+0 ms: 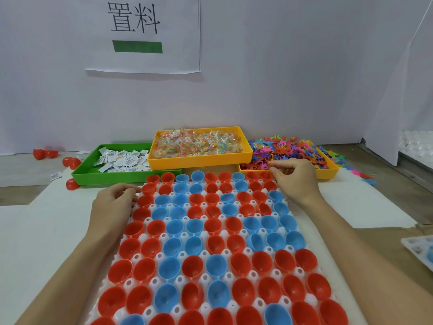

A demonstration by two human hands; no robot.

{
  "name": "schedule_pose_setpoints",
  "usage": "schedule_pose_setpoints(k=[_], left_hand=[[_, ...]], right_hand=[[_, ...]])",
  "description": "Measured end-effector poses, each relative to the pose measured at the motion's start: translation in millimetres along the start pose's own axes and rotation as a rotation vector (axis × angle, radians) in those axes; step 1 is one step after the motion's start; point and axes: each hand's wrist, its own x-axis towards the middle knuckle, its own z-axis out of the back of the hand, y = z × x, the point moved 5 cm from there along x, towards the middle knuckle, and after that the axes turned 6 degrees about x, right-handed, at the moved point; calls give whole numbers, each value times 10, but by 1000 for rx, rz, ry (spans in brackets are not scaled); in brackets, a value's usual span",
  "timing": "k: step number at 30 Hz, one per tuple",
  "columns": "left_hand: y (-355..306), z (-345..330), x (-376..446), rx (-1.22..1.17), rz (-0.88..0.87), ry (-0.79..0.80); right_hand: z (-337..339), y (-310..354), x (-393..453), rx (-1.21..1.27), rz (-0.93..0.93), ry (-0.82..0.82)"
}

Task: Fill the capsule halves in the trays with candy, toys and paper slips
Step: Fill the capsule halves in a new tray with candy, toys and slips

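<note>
- Nearest the lens: white tray [254, 275] packed with red and blue capsule halves [215, 242], open side up, all looking empty from here.
- Left hand [112, 202] at the tray's far-left edge, fingers curled loosely against the rim; hard to tell whether anything sits between the fingertips.
- Right hand [293, 179] at the tray's far-right corner, just at the near lip of the toy bin [328, 171], thumb and fingers drawn together as if pinching something small; held item not discernible.
- Supplies in a row beyond the tray: green bin of paper slips [121, 159] at left, yellow bin of wrapped candy [199, 141] in the middle and raised, colourful rubbery toys [288, 148] heaped at right.
- Likely step: steadying the tray and starting on toys, with no cup visibly filled yet.
- Best done by pinching one toy only, shaking off tangled neighbours over the bin, then dropping it straight into a far-corner cup.
- Worth working row by row from the far right, so no cup gets missed or doubled.
- Worth keeping the left fingers on the rim, so the light tray does not slide.
- Risk: tilted halves in the right-hand columns tipping out if knocked.
</note>
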Motion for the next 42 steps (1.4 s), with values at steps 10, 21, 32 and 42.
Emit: schedule_pose_setpoints(k=[10, 21, 32, 42], left_hand=[[-2, -1, 19, 9, -4, -17], [2, 2, 30, 5, 2, -10], [21, -6, 52, 19, 4, -17], [11, -4, 58, 49, -14, -71]], right_hand=[[47, 102, 5, 0, 16, -7], [-476, 1015, 534, -190, 249, 270], [-855, 1047, 809, -459, 145, 690], [-298, 1003, 420, 119, 60, 264]])
